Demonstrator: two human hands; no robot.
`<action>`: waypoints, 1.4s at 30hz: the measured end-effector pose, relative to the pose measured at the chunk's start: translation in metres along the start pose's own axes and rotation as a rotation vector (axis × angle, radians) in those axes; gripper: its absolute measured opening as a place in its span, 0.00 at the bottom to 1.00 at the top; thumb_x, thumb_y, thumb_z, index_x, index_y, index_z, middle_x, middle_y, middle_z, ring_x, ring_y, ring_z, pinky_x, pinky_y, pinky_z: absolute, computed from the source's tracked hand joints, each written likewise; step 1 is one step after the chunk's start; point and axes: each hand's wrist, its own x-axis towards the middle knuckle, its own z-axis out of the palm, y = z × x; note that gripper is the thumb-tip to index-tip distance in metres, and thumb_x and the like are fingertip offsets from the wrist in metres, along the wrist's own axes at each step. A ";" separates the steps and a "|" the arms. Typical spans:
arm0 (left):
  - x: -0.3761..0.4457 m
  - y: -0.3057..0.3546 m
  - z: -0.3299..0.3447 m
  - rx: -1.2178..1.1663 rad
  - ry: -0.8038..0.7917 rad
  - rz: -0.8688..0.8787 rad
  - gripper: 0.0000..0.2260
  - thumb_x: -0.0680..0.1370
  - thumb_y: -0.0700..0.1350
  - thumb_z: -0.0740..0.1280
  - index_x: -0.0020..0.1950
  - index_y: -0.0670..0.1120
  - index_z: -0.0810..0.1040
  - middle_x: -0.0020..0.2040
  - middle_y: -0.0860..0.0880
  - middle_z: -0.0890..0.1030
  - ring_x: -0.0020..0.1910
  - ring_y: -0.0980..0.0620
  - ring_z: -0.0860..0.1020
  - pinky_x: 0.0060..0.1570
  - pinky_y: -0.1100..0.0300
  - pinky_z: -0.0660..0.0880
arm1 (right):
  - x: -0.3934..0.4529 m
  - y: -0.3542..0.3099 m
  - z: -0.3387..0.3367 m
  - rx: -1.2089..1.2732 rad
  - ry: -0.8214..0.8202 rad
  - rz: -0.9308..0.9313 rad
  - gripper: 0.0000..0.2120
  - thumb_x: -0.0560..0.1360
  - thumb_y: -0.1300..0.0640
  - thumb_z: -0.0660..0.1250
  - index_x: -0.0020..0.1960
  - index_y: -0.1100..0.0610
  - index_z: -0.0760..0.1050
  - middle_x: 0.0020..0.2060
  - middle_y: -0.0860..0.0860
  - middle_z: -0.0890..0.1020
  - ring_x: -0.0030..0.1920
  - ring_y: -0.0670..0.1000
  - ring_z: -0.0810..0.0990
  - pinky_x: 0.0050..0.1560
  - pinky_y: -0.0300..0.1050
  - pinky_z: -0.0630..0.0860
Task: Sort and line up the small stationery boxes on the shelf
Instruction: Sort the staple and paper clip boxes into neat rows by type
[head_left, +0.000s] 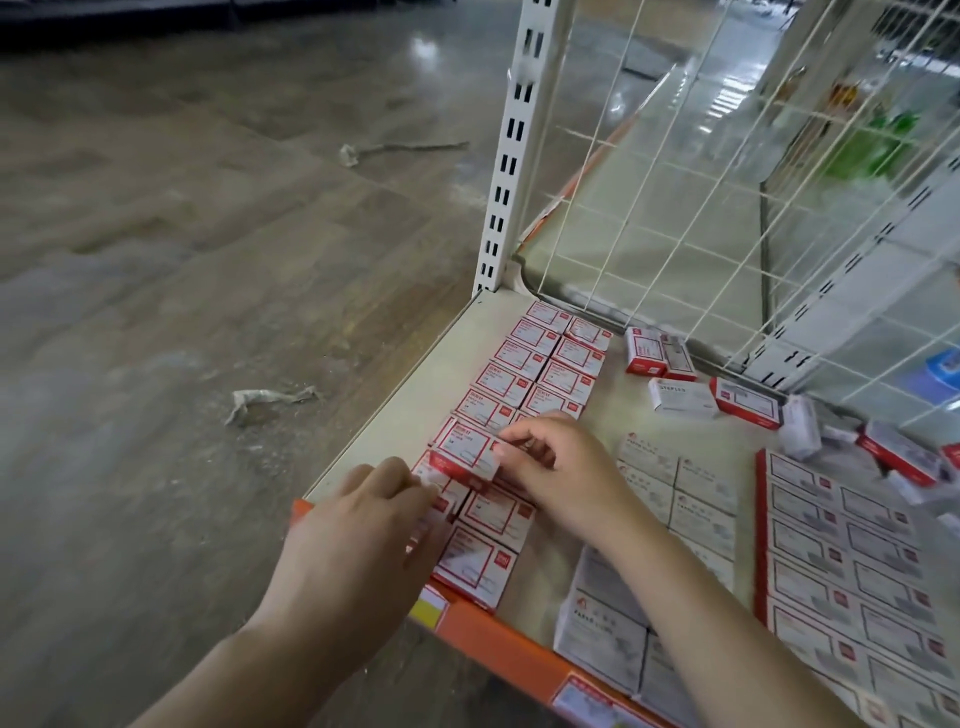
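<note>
Two rows of small red-and-white boxes (535, 364) run along the left end of the beige shelf (395, 415). My right hand (558, 467) pinches one red-and-white box (465, 454), tilted and raised above the left row. My left hand (363, 514) rests with its fingers curled on the boxes at the near end of that row, close to the orange shelf lip (498, 644). Several loose boxes (680, 397) lie scattered by the wire back. White boxes (675, 493) and a wider block of red-edged boxes (841, 561) lie in rows to the right.
A white slotted upright (511, 171) stands at the shelf's back left corner, with a wire grid panel (727, 182) behind the shelf. Crumpled paper scraps (265, 400) lie on the grey floor to the left.
</note>
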 end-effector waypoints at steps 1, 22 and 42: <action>0.000 0.000 0.001 0.005 0.000 0.003 0.16 0.72 0.56 0.55 0.39 0.53 0.81 0.37 0.57 0.76 0.36 0.53 0.77 0.22 0.57 0.75 | 0.003 0.000 0.000 -0.012 0.000 -0.001 0.11 0.76 0.54 0.66 0.57 0.54 0.77 0.51 0.46 0.75 0.45 0.36 0.72 0.46 0.22 0.64; -0.004 -0.003 0.008 0.077 0.072 0.065 0.20 0.72 0.55 0.55 0.51 0.48 0.81 0.48 0.53 0.81 0.41 0.52 0.81 0.28 0.60 0.77 | 0.005 -0.018 0.015 0.034 -0.157 -0.040 0.14 0.77 0.54 0.64 0.62 0.49 0.75 0.60 0.46 0.76 0.61 0.44 0.73 0.63 0.41 0.69; -0.004 -0.003 0.011 0.110 0.106 0.133 0.18 0.72 0.52 0.56 0.48 0.50 0.84 0.46 0.52 0.82 0.38 0.50 0.81 0.24 0.62 0.75 | 0.001 -0.021 0.015 0.039 -0.175 -0.043 0.15 0.78 0.54 0.62 0.65 0.49 0.73 0.61 0.46 0.75 0.62 0.43 0.71 0.58 0.33 0.66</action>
